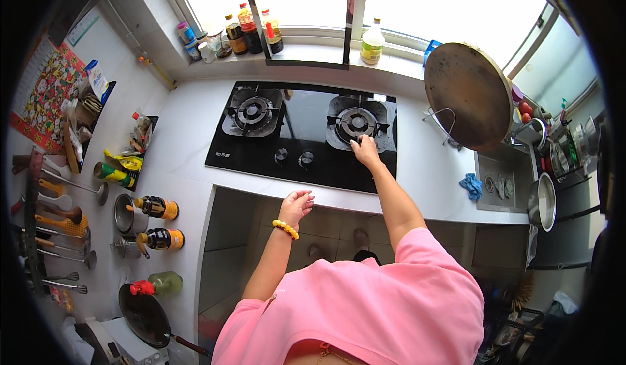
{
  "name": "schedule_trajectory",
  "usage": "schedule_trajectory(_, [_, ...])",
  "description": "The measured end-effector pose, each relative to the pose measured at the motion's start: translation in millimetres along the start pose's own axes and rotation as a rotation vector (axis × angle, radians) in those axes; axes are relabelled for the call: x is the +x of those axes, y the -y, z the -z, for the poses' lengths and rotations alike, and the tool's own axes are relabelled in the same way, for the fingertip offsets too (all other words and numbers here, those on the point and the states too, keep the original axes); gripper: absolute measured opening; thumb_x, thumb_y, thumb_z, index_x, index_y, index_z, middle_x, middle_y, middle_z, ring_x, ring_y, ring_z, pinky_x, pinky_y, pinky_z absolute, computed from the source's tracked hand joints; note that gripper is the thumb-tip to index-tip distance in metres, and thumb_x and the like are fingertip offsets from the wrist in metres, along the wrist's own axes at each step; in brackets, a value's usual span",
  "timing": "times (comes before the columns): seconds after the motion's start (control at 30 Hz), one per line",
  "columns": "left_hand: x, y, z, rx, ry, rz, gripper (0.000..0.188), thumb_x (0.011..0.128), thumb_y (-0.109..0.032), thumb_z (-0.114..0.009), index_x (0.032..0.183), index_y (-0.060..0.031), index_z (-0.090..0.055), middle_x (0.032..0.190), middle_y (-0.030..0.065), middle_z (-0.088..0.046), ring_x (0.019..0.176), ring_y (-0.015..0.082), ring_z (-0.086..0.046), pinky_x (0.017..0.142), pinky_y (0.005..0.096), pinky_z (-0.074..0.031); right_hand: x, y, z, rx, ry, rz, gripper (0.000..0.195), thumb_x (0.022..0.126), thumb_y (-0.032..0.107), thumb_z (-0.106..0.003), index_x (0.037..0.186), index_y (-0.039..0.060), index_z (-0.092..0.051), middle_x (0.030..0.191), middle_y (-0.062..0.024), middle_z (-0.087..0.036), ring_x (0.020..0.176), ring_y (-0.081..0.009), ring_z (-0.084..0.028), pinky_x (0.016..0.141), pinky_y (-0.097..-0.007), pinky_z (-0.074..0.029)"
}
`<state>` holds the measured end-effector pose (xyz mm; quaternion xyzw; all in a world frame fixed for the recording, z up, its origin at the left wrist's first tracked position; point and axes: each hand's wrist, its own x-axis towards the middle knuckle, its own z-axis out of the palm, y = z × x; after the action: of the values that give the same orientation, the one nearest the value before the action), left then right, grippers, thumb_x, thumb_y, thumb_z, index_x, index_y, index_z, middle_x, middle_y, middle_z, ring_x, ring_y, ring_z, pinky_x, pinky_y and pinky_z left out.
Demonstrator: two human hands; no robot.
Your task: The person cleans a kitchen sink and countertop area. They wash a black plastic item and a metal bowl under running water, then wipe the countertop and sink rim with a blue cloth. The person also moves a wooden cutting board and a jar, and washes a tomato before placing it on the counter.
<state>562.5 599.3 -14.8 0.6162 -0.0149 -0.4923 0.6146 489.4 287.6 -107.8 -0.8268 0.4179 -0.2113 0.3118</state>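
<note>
A black glass gas hob (293, 142) is set into the white countertop before me. My right hand (366, 151) reaches over it, thumb and fingers drawn together at the front of the right burner (358, 121). Whether the fingertips grip the metal pan support there cannot be made out. My left hand (296, 205) hangs in the air by the counter's front edge, holding nothing, its fingers loosely curled and apart. A yellow bead bracelet (285, 229) circles that wrist. The left burner (253, 112) and two control knobs (306, 158) lie farther left.
A large round board (467, 98) leans in a wire stand at right, near a blue cloth (471, 186) and a sink (503, 179). Sauce bottles (159, 207) and a wok (144, 316) stand on the left counter. A white bottle (372, 42) is on the windowsill.
</note>
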Motion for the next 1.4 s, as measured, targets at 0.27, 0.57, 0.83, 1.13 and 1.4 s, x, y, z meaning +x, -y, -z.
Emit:
schedule_trajectory(0.27, [24.6,14.6,-53.9,0.410,0.248,-0.250,0.027,0.097,-0.026,-0.056,0.100,-0.0054,-0.073,0.101,0.0025,-0.068,0.097,0.0102,-0.055,0.090,0.0275,-0.040,-101.4,-33.3,89.4,0.345,0.248,-0.344,0.031,0.089,0.025,-0.065,0.112,0.0054,-0.059,0.103,-0.0114,-0.063,0.094,-0.0238,-0.063,0.080,-0.0367,-0.051])
schedule_trajectory(0.57, [31.8,32.9,-134.3,0.445,0.401,-0.303,0.012,0.086,-0.014,-0.070,0.092,-0.0045,-0.066,0.086,0.0013,-0.066,0.085,0.0097,-0.059,0.075,0.0239,-0.048,-197.4,-170.5,199.7,-0.099,-0.243,-0.493,0.024,0.082,0.014,-0.065,0.105,0.0082,-0.065,0.106,-0.0166,-0.063,0.098,-0.0316,-0.062,0.086,-0.0394,-0.049])
schedule_trajectory(0.83, [49.7,58.2,-206.1,0.464,0.275,-0.094,0.013,0.090,-0.018,-0.067,0.096,-0.0065,-0.064,0.089,0.0006,-0.067,0.082,0.0085,-0.061,0.070,0.0244,-0.048,-157.3,-287.1,292.9,-0.559,-0.350,-0.647,0.062,0.086,0.011,-0.064,0.142,0.0223,-0.042,0.149,-0.0099,-0.037,0.139,-0.0319,-0.030,0.109,-0.0463,-0.029])
schedule_trajectory(1.13, [53.3,90.4,-320.5,0.537,0.284,0.015,0.018,0.094,-0.021,-0.061,0.103,-0.0053,-0.063,0.098,0.0048,-0.069,0.091,0.0126,-0.065,0.081,0.0270,-0.050,-128.6,-318.0,280.6,-0.563,-0.384,-0.314,0.024,0.079,0.024,-0.073,0.096,0.0132,-0.060,0.108,-0.0067,-0.054,0.096,-0.0304,-0.052,0.079,-0.0443,-0.045])
schedule_trajectory(1.4, [67.7,92.2,-393.6,0.622,0.318,-0.036,0.018,0.095,-0.020,-0.058,0.103,-0.0044,-0.063,0.095,0.0037,-0.069,0.090,0.0104,-0.064,0.076,0.0243,-0.046,-115.2,-334.3,317.7,1.247,-0.319,-0.550,0.022,0.097,0.012,-0.049,0.114,0.0008,-0.057,0.104,-0.0077,-0.066,0.092,-0.0171,-0.064,0.082,-0.0301,-0.051])
